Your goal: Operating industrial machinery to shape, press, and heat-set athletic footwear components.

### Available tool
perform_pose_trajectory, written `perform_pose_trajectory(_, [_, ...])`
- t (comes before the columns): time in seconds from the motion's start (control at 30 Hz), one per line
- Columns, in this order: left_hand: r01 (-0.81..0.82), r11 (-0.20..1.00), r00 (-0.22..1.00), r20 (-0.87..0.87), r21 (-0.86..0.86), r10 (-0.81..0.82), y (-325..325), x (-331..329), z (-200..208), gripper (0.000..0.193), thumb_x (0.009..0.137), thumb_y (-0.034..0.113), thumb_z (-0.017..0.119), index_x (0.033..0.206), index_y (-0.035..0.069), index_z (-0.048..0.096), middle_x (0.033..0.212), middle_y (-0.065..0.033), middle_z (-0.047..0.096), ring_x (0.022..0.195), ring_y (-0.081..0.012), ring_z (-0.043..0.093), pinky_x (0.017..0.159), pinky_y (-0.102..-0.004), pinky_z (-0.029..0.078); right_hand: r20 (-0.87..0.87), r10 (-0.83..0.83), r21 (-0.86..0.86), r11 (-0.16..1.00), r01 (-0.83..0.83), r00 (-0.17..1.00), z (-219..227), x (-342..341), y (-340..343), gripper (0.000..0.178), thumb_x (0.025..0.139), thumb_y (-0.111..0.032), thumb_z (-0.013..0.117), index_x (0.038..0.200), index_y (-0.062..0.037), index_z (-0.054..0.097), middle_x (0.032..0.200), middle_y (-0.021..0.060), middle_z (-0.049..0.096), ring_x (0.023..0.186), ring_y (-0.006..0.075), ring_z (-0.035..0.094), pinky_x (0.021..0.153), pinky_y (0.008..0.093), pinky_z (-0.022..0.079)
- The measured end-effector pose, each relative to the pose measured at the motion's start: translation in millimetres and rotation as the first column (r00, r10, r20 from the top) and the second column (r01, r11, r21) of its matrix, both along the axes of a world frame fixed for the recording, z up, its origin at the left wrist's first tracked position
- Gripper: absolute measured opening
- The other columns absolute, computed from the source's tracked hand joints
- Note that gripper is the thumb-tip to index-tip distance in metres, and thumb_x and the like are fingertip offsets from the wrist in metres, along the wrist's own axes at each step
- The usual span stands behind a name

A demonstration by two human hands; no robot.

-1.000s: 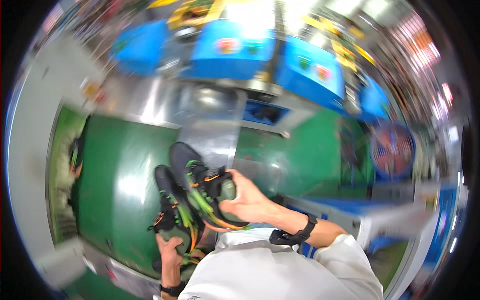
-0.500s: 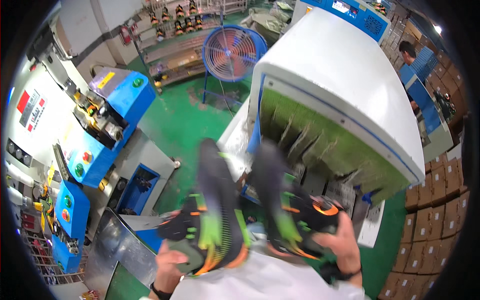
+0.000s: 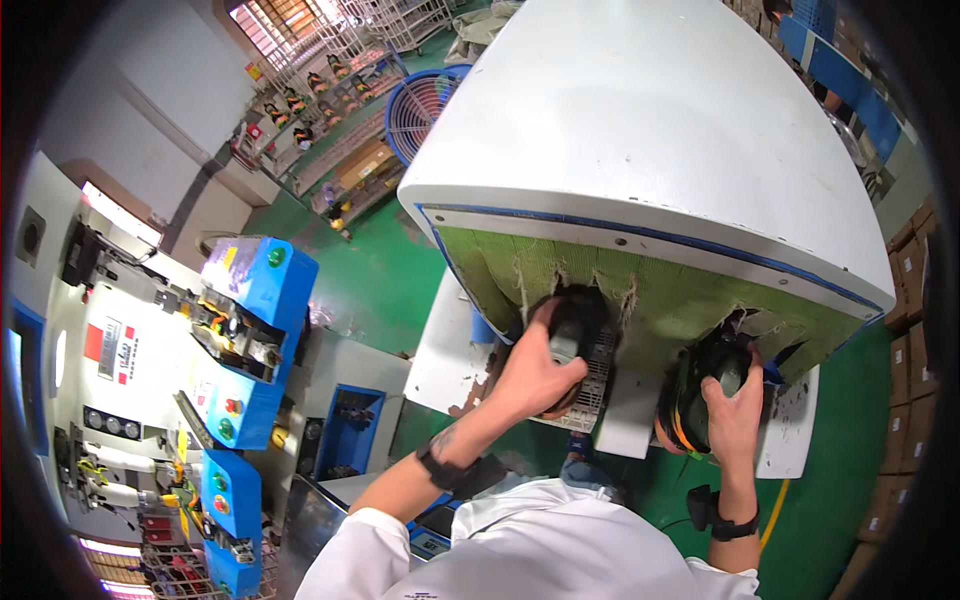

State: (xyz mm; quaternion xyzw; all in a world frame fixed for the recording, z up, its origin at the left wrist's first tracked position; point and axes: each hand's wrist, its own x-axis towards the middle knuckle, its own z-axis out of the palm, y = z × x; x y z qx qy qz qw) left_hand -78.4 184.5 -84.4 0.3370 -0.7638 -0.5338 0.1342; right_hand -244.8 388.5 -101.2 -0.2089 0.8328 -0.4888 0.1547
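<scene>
My left hand (image 3: 532,375) is closed around the heel end of a dark shoe (image 3: 580,325), whose front goes in under a torn green curtain (image 3: 665,270). The right hand (image 3: 735,418) grips a second shoe (image 3: 688,405), black with orange and green trim. Its far end also meets the curtain. The curtain hangs across the mouth of a large white machine (image 3: 640,130). Below the left shoe shows a metal mesh belt (image 3: 600,375), beside a white divider (image 3: 630,415). The toes of both shoes are hidden.
Blue-and-white machines with red and green buttons (image 3: 240,420) stand to the left. Farther back are a blue fan (image 3: 412,115) and a rack (image 3: 350,165) holding several shoes. Cardboard boxes (image 3: 905,400) are stacked at right. The floor (image 3: 370,270) is green.
Both shoes have moved forward, away from my body, to the curtain at the machine's mouth. My arms are now stretched out, and the view has shifted closer to the white machine.
</scene>
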Motion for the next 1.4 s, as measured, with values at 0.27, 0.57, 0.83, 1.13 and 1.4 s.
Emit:
perform_pose_trajectory(0.27, [0.004, 0.975, 0.981, -0.19, 0.223, 0.039, 48, 196, -31, 0.041, 0.085, 0.0, 0.058, 0.125, -0.004, 0.05, 0.123, -0.0158, 0.06, 0.116, -0.022, 0.058, 0.101, -0.0349, 0.044, -0.4, 0.279, -0.493, 0.737, -0.462, 0.873, 23, 155, -72, 0.024, 0.083, 0.001, 0.056, 0.107, 0.0024, 0.058, 0.105, 0.0157, 0.065, 0.101, 0.0255, 0.062, 0.093, 0.0355, 0.046])
perform_pose_trajectory(0.57, [-0.699, 0.702, 0.685, -0.155, 0.138, 0.712, 101, 437, -77, 0.037, 0.081, 0.001, 0.065, 0.117, -0.001, 0.057, 0.115, -0.0144, 0.065, 0.107, -0.0232, 0.063, 0.091, -0.033, 0.049, -0.461, 0.875, -0.177, -0.256, -0.95, -0.15, 8, 427, -156, 0.021, 0.082, -0.003, 0.062, 0.102, -0.0016, 0.062, 0.096, 0.0105, 0.066, 0.093, 0.0283, 0.064, 0.076, 0.0359, 0.054])
perform_pose_trajectory(0.83, [-0.969, 0.147, 0.11, -0.188, 0.197, 0.976, 159, 534, -103, 0.032, 0.087, 0.0, 0.054, 0.119, -0.002, 0.054, 0.11, -0.013, 0.062, 0.1, -0.0239, 0.062, 0.086, -0.0325, 0.05, -0.413, 0.629, -0.042, -0.735, -0.676, -0.659, 7, 571, -218, 0.018, 0.085, -0.005, 0.059, 0.102, -0.0026, 0.06, 0.092, 0.0117, 0.065, 0.086, 0.0284, 0.065, 0.071, 0.0359, 0.054])
perform_pose_trajectory(1.13, [-0.889, -0.243, -0.272, -0.02, 0.387, 0.962, 146, 546, -132, 0.039, 0.087, -0.005, 0.052, 0.126, -0.002, 0.049, 0.12, -0.0164, 0.061, 0.114, -0.0235, 0.058, 0.095, -0.0324, 0.046, -0.232, 0.97, -0.098, -0.095, -0.991, -0.07, -15, 612, -534, 0.019, 0.079, -0.013, 0.061, 0.093, -0.0023, 0.065, 0.093, 0.013, 0.067, 0.088, 0.0223, 0.065, 0.077, 0.0341, 0.051])
perform_pose_trajectory(1.4, [-0.914, -0.23, -0.219, 0.07, 0.335, 0.973, 47, 543, -128, 0.038, 0.086, -0.006, 0.05, 0.125, -0.002, 0.05, 0.122, -0.0153, 0.06, 0.116, -0.0239, 0.056, 0.099, -0.0338, 0.042, -0.322, 0.933, 0.301, 0.264, -0.916, 0.163, -35, 698, -748, 0.056, 0.076, -0.029, 0.069, 0.112, 0.0086, 0.046, 0.103, 0.0301, 0.062, 0.098, 0.0426, 0.062, 0.085, 0.0456, 0.05])
